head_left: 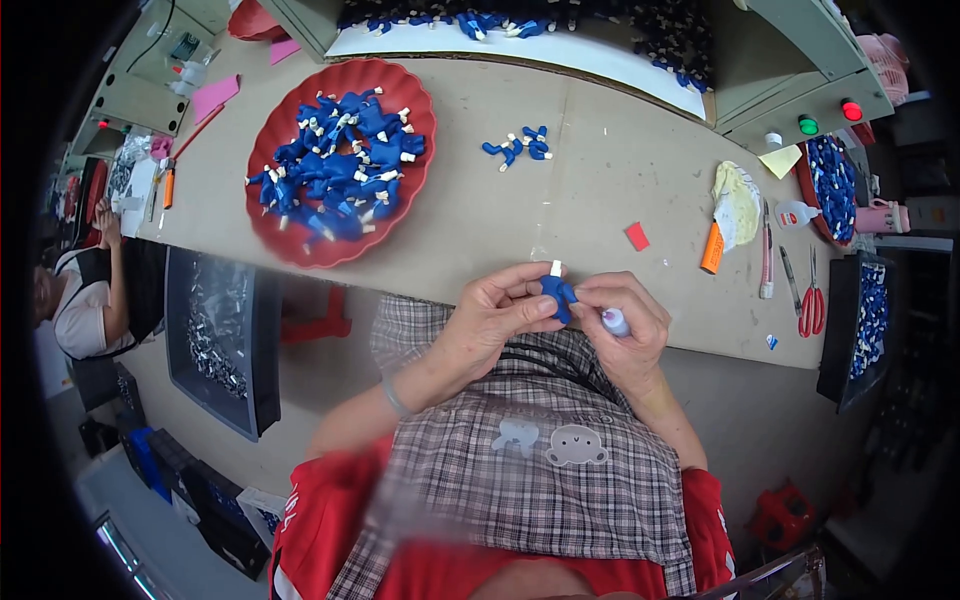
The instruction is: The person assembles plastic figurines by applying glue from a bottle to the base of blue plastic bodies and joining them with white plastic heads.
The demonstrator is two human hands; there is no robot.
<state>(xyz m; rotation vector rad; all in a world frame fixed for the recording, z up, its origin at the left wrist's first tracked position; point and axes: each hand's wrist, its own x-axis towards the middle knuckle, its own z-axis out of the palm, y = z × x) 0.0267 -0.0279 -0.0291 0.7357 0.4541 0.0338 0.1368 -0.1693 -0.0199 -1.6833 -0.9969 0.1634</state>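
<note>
Left hand (497, 312) clamped on one blue figure (558, 293); right hand (622, 322) closed around small bottle (615, 321). Few done pieces (520, 147) on table (600, 190); red tray (340, 160) piled full, most left.

Left hand (497, 312) pinches a small blue part (557, 295); right hand (625, 322) grips a small bottle (615, 321), beside a red tray (290, 240) on the surface (600, 170).

From the left hand (495, 312) and right hand (625, 325) at the table edge, bare table (590, 170) opens toward 12 o'clock up to a small cluster of blue pieces (520, 147). At 10 o'clock the heaped red tray (340, 160) blocks the way; at 2 o'clock an orange marker (712, 248), rag (738, 203) and scissors (812, 300) crowd the surface.
</note>
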